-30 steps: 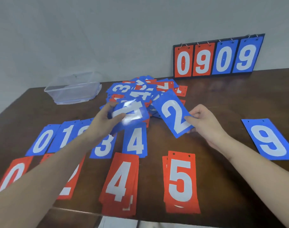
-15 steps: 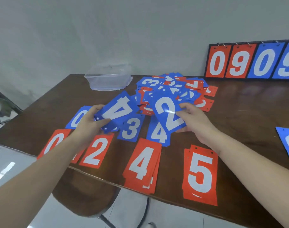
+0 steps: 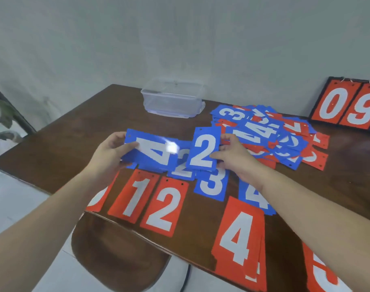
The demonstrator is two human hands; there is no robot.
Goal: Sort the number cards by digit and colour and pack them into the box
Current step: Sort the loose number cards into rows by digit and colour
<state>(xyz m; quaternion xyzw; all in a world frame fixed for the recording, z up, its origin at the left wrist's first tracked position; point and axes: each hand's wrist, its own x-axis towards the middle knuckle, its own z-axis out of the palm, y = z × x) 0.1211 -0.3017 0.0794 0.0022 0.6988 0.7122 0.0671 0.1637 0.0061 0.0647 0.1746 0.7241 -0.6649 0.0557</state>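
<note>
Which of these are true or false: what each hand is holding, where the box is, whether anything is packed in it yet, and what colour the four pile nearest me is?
1. The right hand holds a blue 2 card. True.
2. The left hand holds a red 4 card. False: the card it grips is a blue 4 card.
3. The clear plastic box sits at the far side of the table. True.
4. The box already has cards stacked in it. False: it looks empty.
5. The nearest 4 pile is red. True.
</note>
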